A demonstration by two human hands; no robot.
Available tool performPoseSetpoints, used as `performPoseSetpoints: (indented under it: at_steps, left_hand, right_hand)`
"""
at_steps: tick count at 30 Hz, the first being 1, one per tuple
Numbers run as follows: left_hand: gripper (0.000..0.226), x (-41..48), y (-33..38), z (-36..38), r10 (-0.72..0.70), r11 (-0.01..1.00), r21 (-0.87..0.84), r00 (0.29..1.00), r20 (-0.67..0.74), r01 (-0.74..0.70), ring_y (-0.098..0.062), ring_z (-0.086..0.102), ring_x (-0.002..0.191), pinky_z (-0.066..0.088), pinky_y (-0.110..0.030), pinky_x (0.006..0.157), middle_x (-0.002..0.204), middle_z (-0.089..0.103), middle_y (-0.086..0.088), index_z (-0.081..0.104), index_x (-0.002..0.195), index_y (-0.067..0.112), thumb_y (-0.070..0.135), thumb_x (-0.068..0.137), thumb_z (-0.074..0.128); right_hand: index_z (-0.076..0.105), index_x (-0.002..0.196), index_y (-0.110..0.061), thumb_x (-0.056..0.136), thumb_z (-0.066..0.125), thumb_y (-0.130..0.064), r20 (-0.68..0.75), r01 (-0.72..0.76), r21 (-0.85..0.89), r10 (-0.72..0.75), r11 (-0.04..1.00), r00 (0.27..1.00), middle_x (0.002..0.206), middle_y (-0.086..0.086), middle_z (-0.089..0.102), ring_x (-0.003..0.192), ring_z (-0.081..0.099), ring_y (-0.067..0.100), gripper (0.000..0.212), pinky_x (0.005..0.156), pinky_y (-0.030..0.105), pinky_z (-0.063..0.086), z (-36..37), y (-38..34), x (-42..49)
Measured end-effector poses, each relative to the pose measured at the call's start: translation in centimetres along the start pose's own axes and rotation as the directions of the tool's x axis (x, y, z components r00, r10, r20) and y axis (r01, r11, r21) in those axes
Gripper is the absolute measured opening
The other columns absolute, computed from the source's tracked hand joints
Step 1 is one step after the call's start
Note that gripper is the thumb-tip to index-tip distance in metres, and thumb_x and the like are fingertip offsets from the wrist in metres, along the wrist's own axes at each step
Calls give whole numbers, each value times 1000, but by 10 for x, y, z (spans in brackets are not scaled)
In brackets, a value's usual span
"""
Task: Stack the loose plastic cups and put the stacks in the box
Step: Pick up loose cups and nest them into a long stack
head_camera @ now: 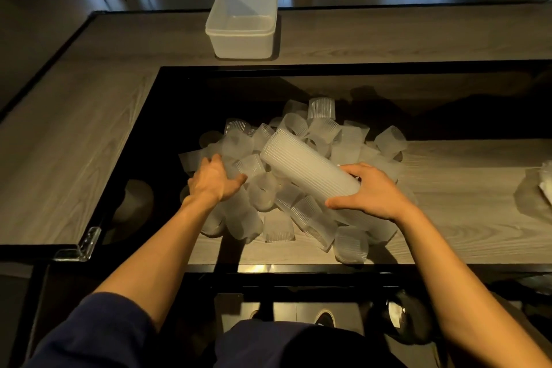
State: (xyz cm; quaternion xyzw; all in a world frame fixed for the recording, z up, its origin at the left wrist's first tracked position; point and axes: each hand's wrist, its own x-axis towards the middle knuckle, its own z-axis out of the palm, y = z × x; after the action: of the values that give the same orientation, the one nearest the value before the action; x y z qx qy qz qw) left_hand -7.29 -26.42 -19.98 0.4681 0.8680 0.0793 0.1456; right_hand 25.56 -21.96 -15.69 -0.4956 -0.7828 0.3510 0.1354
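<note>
The grey wood-grain table (89,143) has a sunken, black-framed middle section, and that well keeps the work from rolling off. In it lies a broad heap of loose translucent ribbed plastic cups (343,146), tipped every way, some on their sides and some mouth-down, none yet nested as far as can be seen. On the raised far ledge, well apart from the heap, stands the clear rectangular plastic box (242,45). It is open at the top and appears empty, so no stack has gone in yet. A long stack of nested frosted cups (307,164) lies slantwise over the heap with its far end pointing up and to the left. It is probably kept low and close so that each new cup can be fed onto it with little travel. The right hand (373,191) wraps the stack's near end, thumb on one side and fingers on the other, clamped firmly on it. The left hand (212,179) reaches into the left side of the heap with bent fingers among the cups. Whether it has actually closed on one cannot be told. At the far right edge sits a crumpled clear plastic bag (534,188), and a small clear corner guard (86,245) caps the table's near left corner.
</note>
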Motion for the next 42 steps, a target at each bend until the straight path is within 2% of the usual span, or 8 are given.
performPoseSetpoints:
  at_steps: [11, 15, 17, 20, 24, 35, 38, 42]
  left_hand:
    - [76, -12, -7, 12, 34, 999, -21, 999, 29, -33, -33, 57, 120, 51, -44, 91, 141, 50, -11, 47, 141, 15, 65, 86, 64]
    - [43, -27, -12, -2, 145, 989, -24, 989, -4, -145, -19, 63, 77, 57, -37, 69, 94, 67, -6, 61, 95, 18, 61, 89, 62]
    - [40, -48, -14, -4, 301, 949, 55, 943, 142, -312, -16, 61, 67, 55, -32, 61, 78, 64, -2, 57, 81, 22, 61, 90, 59]
    - [63, -89, -20, 25, 405, 834, 214, 828, 387, -508, -24, 65, 86, 49, -33, 68, 94, 66, -2, 58, 94, 18, 79, 78, 54]
    - [95, -106, -32, 66, 235, 882, 252, 836, 495, -397, -33, 58, 116, 50, -42, 95, 129, 58, -11, 48, 130, 13, 86, 70, 56]
    - [93, -86, -30, 67, 285, 914, 120, 824, 490, -388, -29, 61, 109, 53, -43, 94, 123, 61, -10, 52, 130, 15, 80, 64, 59]
    - [71, -71, -30, 56, 253, 946, 26, 789, 560, -322, -18, 65, 97, 56, -33, 86, 111, 68, 0, 58, 122, 22, 67, 68, 72]
    - [46, -49, -23, 11, 204, 969, -240, 703, 682, -49, -15, 70, 87, 57, -29, 76, 108, 68, -3, 52, 125, 23, 37, 87, 73]
  right_hand:
    - [63, 116, -38, 64, 91, -49, 13, 17, 8, -17, 1000, 1000, 114, -5, 59, 104, 55, 11, 60, 87, 36, 54, 0, 5, 1]
    - [65, 117, -33, 65, 91, -49, 20, 29, 9, -30, 1000, 999, 113, -2, 61, 103, 56, 13, 60, 87, 38, 55, 2, 5, 3]
    - [65, 117, -32, 66, 91, -49, 19, 29, 9, -29, 1000, 999, 113, 0, 61, 102, 56, 14, 60, 85, 36, 54, 4, 5, 6]
    - [62, 118, -33, 68, 91, -45, 7, 47, 22, -48, 999, 999, 112, -2, 59, 102, 55, 14, 59, 78, 28, 49, 6, 1, 10]
    - [59, 118, -36, 67, 90, -47, 25, 62, 51, -63, 997, 998, 112, -5, 58, 100, 53, 7, 60, 74, 23, 44, 10, -4, 14]
    - [59, 116, -38, 67, 91, -46, 50, 75, 42, -77, 996, 996, 113, -2, 58, 103, 55, 13, 59, 85, 32, 52, 11, -1, 6]
    - [61, 116, -38, 66, 91, -48, 41, 71, 44, -72, 997, 997, 114, -2, 59, 104, 55, 14, 60, 87, 34, 53, 8, 3, 5]
    - [60, 117, -40, 65, 91, -49, 37, 76, 42, -78, 996, 996, 115, -5, 59, 105, 55, 11, 61, 87, 34, 53, 5, 7, 6]
